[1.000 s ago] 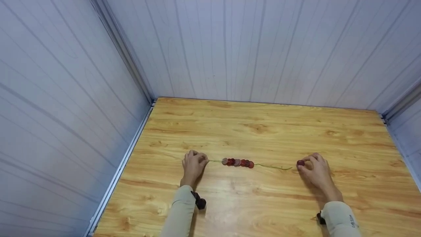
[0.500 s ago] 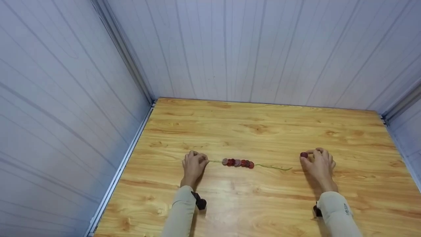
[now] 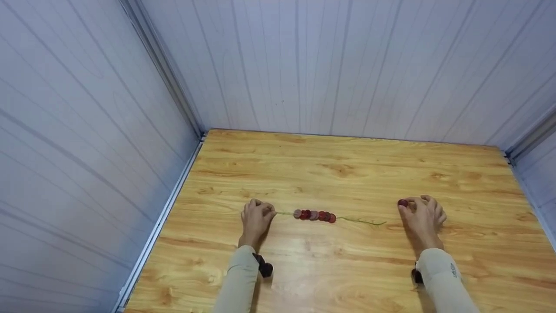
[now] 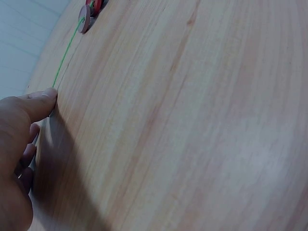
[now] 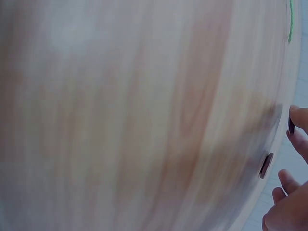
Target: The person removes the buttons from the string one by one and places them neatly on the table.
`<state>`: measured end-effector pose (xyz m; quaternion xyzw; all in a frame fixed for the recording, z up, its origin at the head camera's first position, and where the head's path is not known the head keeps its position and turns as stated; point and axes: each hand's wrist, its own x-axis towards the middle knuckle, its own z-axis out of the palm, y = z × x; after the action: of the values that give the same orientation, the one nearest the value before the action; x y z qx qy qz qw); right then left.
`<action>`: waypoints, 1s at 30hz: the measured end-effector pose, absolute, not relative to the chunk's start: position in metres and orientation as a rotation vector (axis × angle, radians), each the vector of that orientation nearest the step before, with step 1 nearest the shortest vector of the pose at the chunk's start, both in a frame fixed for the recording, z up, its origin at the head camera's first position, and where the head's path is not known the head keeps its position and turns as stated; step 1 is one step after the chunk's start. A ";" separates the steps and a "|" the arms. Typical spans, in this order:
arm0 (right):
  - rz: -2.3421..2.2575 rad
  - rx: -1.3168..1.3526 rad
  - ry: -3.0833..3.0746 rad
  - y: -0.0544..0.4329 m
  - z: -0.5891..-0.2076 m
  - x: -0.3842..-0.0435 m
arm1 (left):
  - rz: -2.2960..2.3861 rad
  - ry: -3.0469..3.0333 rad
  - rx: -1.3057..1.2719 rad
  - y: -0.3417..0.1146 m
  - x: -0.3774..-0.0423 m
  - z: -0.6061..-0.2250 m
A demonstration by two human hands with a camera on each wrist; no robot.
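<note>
Two hands are counted, one left hand (image 3: pixel 255 219) and one right hand (image 3: pixel 423 219). Two sleeves are seen, a left sleeve (image 3: pixel 241 271) and a right sleeve (image 3: pixel 441 274), along with two black wrist devices, one at the left (image 3: pixel 263 266) and one at the right (image 3: pixel 417 276). One green cord (image 4: pixel 64 58) is shown. About seven strung buttons (image 3: pixel 314 215) can be made out, an exact count being hindered by overlap; two of these are pale. Two loose buttons are counted: one pinched button (image 3: pixel 403 203) and one lying button (image 5: pixel 266 165). One wooden table (image 3: pixel 304 174) is bordered by three walls: left (image 3: pixel 78 152), far (image 3: pixel 304 65) and right (image 3: pixel 538 169).
</note>
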<state>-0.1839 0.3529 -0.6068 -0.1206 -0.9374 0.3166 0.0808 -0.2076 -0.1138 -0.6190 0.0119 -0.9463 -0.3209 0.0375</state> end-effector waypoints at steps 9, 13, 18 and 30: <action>0.918 -0.352 -2.838 0.351 -0.607 -0.186 | -0.978 -2.909 0.019 -0.115 -0.207 -0.619; 0.916 -0.375 -2.847 0.351 -0.607 -0.186 | -0.967 -2.915 0.031 -0.114 -0.207 -0.618; 0.925 -0.398 -2.854 0.350 -0.605 -0.185 | -0.984 -2.910 0.038 -0.114 -0.207 -0.618; 0.894 -0.406 -2.863 0.350 -0.605 -0.186 | -0.984 -2.914 0.027 -0.114 -0.207 -0.618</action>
<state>-0.1858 0.3505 -0.6055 -0.1340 -0.9443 0.2950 0.0572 -0.2069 -0.1138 -0.6176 0.0087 -0.9469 -0.3198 0.0329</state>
